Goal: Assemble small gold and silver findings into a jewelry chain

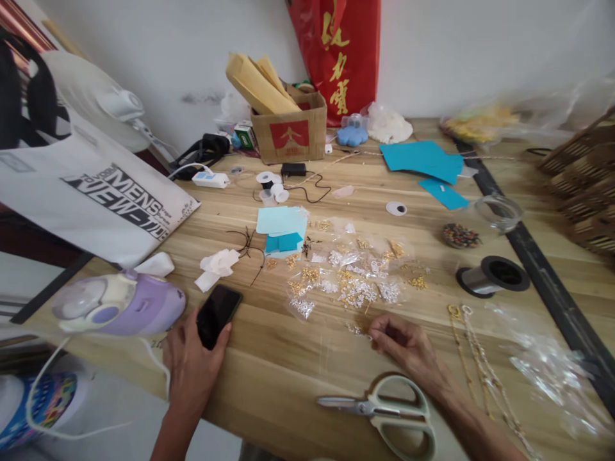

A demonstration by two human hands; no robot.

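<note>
My left hand (pixel 192 355) grips a black smartphone (pixel 218 314) at the table's near left, thumb on one side and fingers on the other. My right hand (pixel 408 349) has its fingertips pressed together at the tabletop, beside a small group of silvery findings (pixel 355 329). What sits between those fingertips is too small to make out. Just beyond lie several small clear bags (pixel 358 291) of gold and silver jewellery findings. Scissors with pale green handles (pixel 379 406) lie below my right hand, and beaded chains (pixel 485 365) stretch to its right.
A wire spool (pixel 494 275), a jar of dark beads (pixel 461 235) and clear plastic bags (pixel 552 365) occupy the right side. Blue cards (pixel 423 160) and a cardboard box (pixel 291 131) stand farther back. At left are a purple device (pixel 139 304) and a white bag (pixel 110 192).
</note>
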